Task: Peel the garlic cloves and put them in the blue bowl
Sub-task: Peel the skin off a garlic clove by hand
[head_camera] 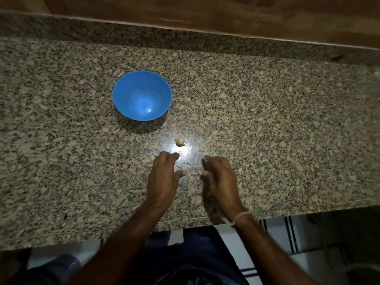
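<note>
A blue bowl (pixel 141 95) stands on the granite counter (pixel 267 120), and I see nothing inside it. A pale garlic clove (pixel 180 141) lies in a bright patch of light in front of the bowl. A smaller pale piece (pixel 155 154) lies just left of my left hand (pixel 164 177). That hand hovers low over the counter with fingers relaxed and thumb spread, holding nothing. My right hand (pixel 219 179) is blurred, fingers loosely bent toward the counter; nothing shows in it. Thin scraps of garlic skin (pixel 182 165) lie between the two hands.
The counter's front edge (pixel 185 220) runs just behind my wrists. A raised granite backsplash (pixel 185 36) and a wooden wall close off the far side. A thin band sits on my right wrist.
</note>
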Tool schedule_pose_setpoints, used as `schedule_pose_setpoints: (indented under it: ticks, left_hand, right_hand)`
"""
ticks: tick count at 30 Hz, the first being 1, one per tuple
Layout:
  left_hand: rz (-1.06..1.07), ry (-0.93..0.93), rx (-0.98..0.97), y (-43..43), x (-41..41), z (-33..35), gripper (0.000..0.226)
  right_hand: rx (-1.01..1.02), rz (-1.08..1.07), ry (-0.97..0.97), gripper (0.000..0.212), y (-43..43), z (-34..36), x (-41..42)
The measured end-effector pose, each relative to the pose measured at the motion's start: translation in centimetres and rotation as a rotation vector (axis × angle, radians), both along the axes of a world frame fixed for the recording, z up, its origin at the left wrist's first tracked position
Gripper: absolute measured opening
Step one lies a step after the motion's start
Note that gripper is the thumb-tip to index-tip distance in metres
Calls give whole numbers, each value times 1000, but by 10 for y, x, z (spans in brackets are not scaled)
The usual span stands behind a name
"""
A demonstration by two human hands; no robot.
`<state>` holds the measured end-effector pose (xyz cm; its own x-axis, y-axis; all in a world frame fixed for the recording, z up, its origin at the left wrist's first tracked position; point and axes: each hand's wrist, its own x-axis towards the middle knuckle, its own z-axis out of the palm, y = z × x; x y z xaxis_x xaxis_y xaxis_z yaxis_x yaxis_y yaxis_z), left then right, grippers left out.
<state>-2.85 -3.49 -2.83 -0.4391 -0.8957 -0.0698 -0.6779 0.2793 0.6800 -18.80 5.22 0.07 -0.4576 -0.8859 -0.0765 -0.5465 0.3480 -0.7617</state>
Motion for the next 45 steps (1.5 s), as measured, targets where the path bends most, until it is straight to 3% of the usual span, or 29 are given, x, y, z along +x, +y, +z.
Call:
schedule_pose_setpoints:
  ticks: [4, 7, 10, 16, 22, 25, 28, 30, 32, 36, 39, 45]
  left_hand:
    - [6, 6, -62, -2, -10, -4, 21]
    - [23, -62, -101, 2, -14, -2, 30]
    - [134, -47, -68, 11, -17, -1, 26]
    - [405, 157, -17, 37, 0, 7, 25]
    - [554, 224, 21, 49, -4, 9, 29]
    - [591, 236, 52, 52, -7, 8, 25]
    - [627, 242, 50, 57, -7, 7, 22]
    - [658, 261, 60, 60, -5, 5, 18]
    - [688, 267, 68, 63, -3, 3, 15]
    - [711, 258, 68, 66, -4, 5, 14]
    - [749, 238, 109, 64, -5, 9, 15]
    - [766, 211, 117, 60, -4, 8, 21]
  right_hand:
    - [164, 75, 88, 46, 12, -9, -12]
    - [85, 120, 96, 45, 2, -13, 4]
    - [16, 156, 41, 40, -19, -17, 12]
    - [-64, 221, -192, 38, -37, -27, 1]
    - [2, 461, 65, 55, -21, -33, -18]
    - [-19, 442, 75, 41, -46, -34, -3]
    - [-34, 447, 120, 10, -63, -27, 3]
    - [-53, 434, 38, 22, -67, -24, 5]
    - [-90, 454, -27, 18, -70, -24, 9]
    - [-128, 533, 135, 23, -82, -30, 12]
    - [-102, 583, 54, 24, -83, -38, 10]
    - [-185, 578, 204, 22, -81, -34, 11]
